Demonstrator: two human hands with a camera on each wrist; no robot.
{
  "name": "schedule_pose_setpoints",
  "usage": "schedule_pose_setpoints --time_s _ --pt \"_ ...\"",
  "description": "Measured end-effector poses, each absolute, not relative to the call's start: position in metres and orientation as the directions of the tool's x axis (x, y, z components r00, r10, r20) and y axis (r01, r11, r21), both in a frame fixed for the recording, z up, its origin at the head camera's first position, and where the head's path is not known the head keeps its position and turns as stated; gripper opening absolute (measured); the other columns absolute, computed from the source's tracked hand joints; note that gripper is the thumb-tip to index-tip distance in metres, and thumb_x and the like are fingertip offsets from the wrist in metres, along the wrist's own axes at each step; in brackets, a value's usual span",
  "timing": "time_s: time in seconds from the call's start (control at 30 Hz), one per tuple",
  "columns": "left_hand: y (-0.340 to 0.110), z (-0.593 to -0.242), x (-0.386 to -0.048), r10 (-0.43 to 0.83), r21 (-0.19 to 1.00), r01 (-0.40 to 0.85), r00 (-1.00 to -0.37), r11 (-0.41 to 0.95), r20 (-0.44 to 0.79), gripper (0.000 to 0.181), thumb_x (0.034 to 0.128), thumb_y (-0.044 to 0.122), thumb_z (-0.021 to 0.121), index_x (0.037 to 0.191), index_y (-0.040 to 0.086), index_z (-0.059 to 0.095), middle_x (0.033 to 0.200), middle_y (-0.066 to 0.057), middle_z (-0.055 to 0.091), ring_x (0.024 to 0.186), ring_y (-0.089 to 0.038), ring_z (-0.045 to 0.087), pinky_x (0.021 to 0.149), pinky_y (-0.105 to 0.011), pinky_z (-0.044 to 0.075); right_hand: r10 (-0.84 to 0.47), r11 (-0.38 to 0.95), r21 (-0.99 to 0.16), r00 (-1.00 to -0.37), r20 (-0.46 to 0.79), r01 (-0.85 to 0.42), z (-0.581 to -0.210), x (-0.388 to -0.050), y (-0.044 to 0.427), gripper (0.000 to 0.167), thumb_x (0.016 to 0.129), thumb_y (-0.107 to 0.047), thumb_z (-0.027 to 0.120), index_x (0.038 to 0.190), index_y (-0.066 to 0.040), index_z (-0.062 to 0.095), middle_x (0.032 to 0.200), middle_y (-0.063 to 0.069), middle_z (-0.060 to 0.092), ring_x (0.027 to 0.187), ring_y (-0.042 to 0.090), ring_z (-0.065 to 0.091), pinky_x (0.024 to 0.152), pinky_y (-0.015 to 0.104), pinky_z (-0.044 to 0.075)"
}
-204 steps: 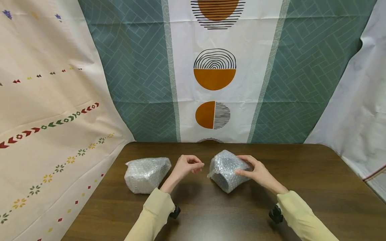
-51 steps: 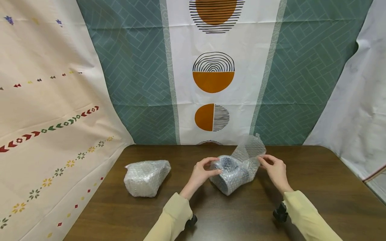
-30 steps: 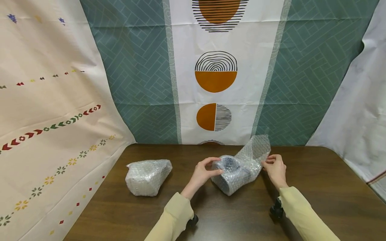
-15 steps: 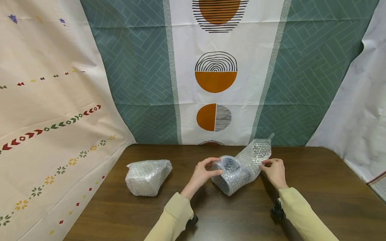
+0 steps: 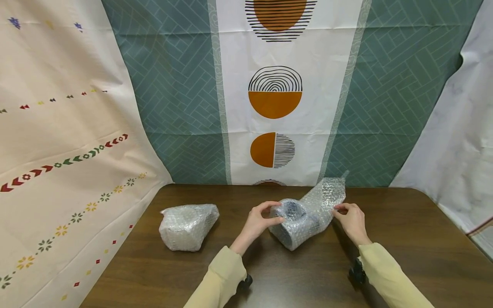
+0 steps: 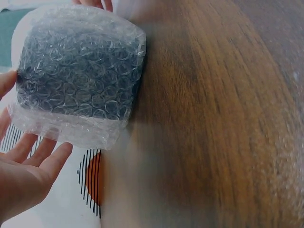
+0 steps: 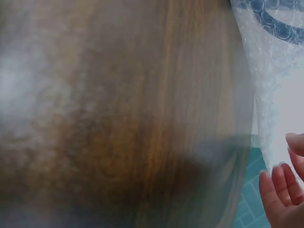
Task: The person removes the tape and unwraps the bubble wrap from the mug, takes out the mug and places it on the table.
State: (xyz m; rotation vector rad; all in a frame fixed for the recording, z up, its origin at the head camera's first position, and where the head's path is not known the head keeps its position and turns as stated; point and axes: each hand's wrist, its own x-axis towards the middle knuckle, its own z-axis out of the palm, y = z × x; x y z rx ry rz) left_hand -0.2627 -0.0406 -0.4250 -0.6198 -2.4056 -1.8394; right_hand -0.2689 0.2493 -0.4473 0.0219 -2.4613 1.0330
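A dark object in bubble wrap (image 5: 294,226) rests on the table in the head view, a round opening showing through the plastic. Its exact kind is hidden by the wrapping. My left hand (image 5: 257,220) holds its left side between thumb and fingers; the left wrist view shows the dark wrapped body (image 6: 78,71) between them. A loose flap of bubble wrap (image 5: 327,194) stands up at the back right of the object. My right hand (image 5: 352,220) pinches that flap's right edge. In the right wrist view, a dark curved band (image 7: 273,26) shows under the plastic.
Another bubble-wrapped bundle (image 5: 188,226) sits at the left on the brown wooden table (image 5: 292,282). Behind the table's far edge hangs a patterned cloth (image 5: 185,107); further cloths hang on both sides.
Earlier my right hand held the closed bundle and my left was apart from it. Now my left holds it and a flap is unfolded. Lately my right hand and the flap have shifted slightly.
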Motion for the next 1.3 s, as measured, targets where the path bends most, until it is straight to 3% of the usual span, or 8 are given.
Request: schedule_pose_setpoints --time_s 0.27,0.6,0.8,1.03,1.3 --pt "-0.040 -0.425 -0.263 0.286 0.916 0.341 -0.918 0.210 0.276 0.037 0.0746 0.022 0.076 0.110 0.017 0.065 0.112 0.006 0.057 0.099 -0.021 0.049 0.084 -0.045 0.041 0.146 0.679 -0.692 -0.878 0.456 -0.246 -0.440 -0.263 0.242 0.012 0.080 -0.011 0.070 0.086 -0.001 0.067 0.079 0.008 0.063 0.070 0.019 0.055 0.058 0.025 0.040" --pt "-0.040 -0.424 -0.262 0.293 0.914 0.349 -0.913 0.206 0.282 0.038 0.0744 0.022 0.076 0.110 0.015 0.065 0.113 0.005 0.057 0.100 -0.024 0.049 0.084 -0.046 0.041 0.048 0.573 -0.730 -0.873 0.485 -0.374 -0.432 -0.255 0.230 0.014 0.081 -0.017 0.070 0.088 -0.005 0.067 0.079 0.003 0.063 0.070 0.012 0.055 0.058 0.018 0.041" --pt "-0.040 -0.426 -0.262 0.287 0.923 0.342 -0.915 0.179 0.284 0.037 0.0745 0.020 0.076 0.110 0.014 0.065 0.113 0.005 0.057 0.101 -0.025 0.049 0.085 -0.048 0.039 -0.026 0.488 -0.735 -0.850 0.527 -0.471 -0.431 -0.250 0.226 0.013 0.081 -0.017 0.070 0.090 -0.009 0.067 0.081 0.001 0.063 0.072 0.012 0.057 0.061 0.020 0.045" --pt "-0.040 -0.426 -0.262 0.284 0.925 0.339 -0.916 0.174 0.283 0.037 0.0741 0.021 0.076 0.109 0.016 0.066 0.112 0.006 0.057 0.100 -0.023 0.049 0.086 -0.048 0.039 -0.101 0.385 -0.691 -0.772 0.628 -0.613 -0.435 -0.248 0.218 0.013 0.078 -0.010 0.072 0.091 -0.009 0.066 0.084 0.001 0.063 0.078 0.012 0.058 0.067 0.019 0.046" --pt "-0.041 -0.424 -0.261 0.279 0.919 0.343 -0.918 0.194 0.283 0.038 0.0732 0.022 0.077 0.109 0.017 0.066 0.112 0.005 0.057 0.099 -0.022 0.050 0.084 -0.046 0.040 -0.232 0.457 -0.552 -0.693 0.683 -0.697 -0.433 -0.244 0.209 0.026 0.072 -0.005 0.076 0.096 -0.008 0.066 0.091 0.002 0.062 0.083 0.017 0.058 0.069 0.030 0.048"
